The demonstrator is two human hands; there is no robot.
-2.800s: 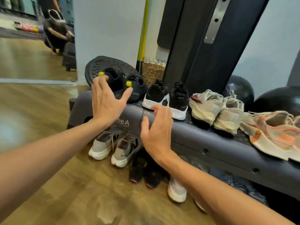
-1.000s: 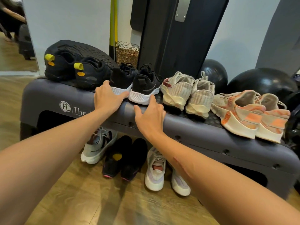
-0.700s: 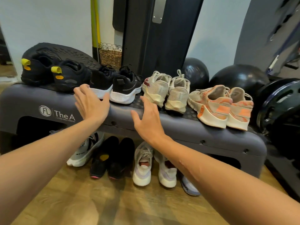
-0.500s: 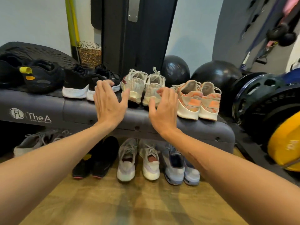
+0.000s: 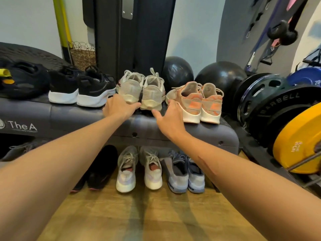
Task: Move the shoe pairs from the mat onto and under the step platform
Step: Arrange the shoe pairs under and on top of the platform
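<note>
A grey step platform [image 5: 199, 136] carries four shoe pairs — black with yellow tabs [image 5: 20, 80], black white-soled [image 5: 81, 89], cream [image 5: 142, 87], orange-patterned [image 5: 199, 101] — above a wooden floor [image 5: 139, 214].

Far behind, I see two black exercise balls [image 5: 220, 73] against the wall, a wicker basket [image 5: 83, 55] beside a yellow-green pole [image 5: 62, 26], and right of me a yellow weight plate [image 5: 297, 138] leaning by black barbell plates [image 5: 271, 101], perhaps racked.
</note>
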